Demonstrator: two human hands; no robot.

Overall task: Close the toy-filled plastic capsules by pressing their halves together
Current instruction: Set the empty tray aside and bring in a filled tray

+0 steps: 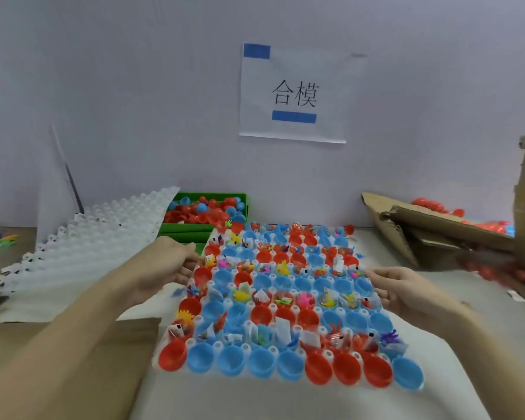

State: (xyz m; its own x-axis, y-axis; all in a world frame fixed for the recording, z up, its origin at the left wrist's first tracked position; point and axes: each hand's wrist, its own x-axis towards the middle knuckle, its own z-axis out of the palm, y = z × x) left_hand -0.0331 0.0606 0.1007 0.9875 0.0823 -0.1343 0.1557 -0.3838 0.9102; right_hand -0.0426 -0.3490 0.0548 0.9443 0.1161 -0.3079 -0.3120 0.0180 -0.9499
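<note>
Both hands (170, 262) (397, 286) flank capsule tray (285, 301); green bin (206, 210) behind.

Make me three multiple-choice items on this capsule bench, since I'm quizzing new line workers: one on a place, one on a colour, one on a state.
1. Where does the green bin of loose halves stand?
A. behind the filled tray, by the wall
B. in front of the tray
C. on the cardboard box

2. Which colour is the leftmost half in the tray's nearest row?
A. blue
B. red
C. green

3. How are the capsule halves in the tray?
A. all closed
B. open, facing up
C. turned upside down

Answers:
1 A: the bin sits beyond the tray's far left corner, against the wall.
2 B: that half is red, with blue ones beside it.
3 B: their hollows show, many holding small toys, while the left hand and right hand rest at the tray's edges.
</note>
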